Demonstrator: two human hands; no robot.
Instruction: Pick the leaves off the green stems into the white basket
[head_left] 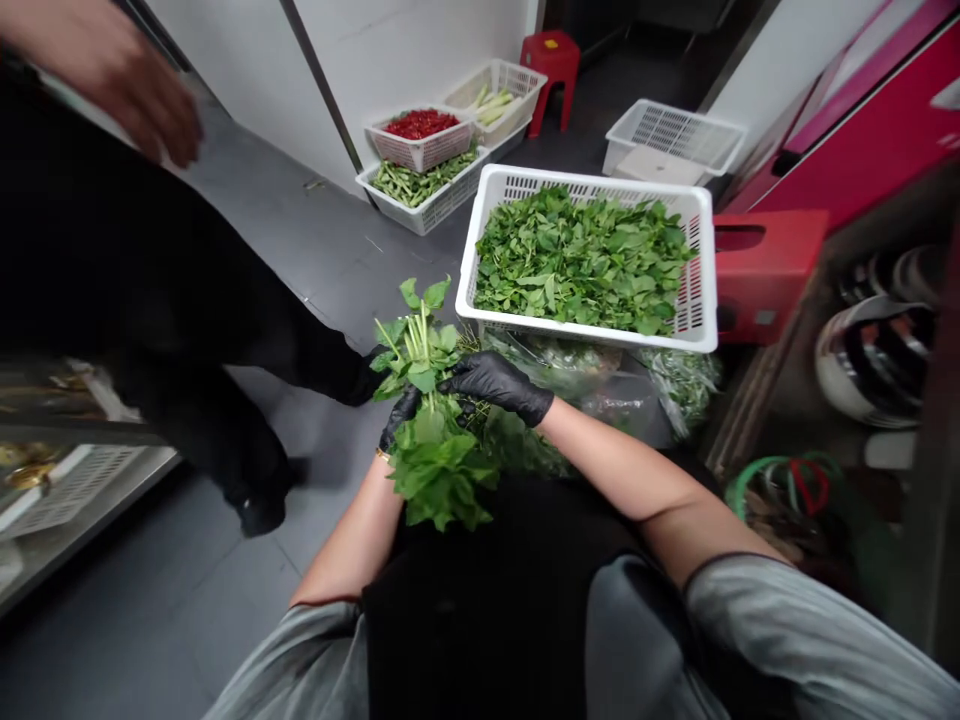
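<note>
Both my hands wear black gloves and hold a bunch of green leafy stems [431, 440] over my lap. My left hand [399, 418] is closed on the bunch from below, mostly hidden by leaves. My right hand [499, 385] is closed on the stems from the right, fingers pinching near the upper leaves. Just beyond them stands a white plastic basket [697, 270] filled with picked green leaves [577, 265].
Another person in black stands at the left, a hand [127, 75] raised at top left. White baskets of red chillies [420, 125], green beans [416, 185] and pale stalks [495, 100] sit on the floor. An empty basket [671, 140], red stools [765, 270] and bagged greens [675, 385] lie right.
</note>
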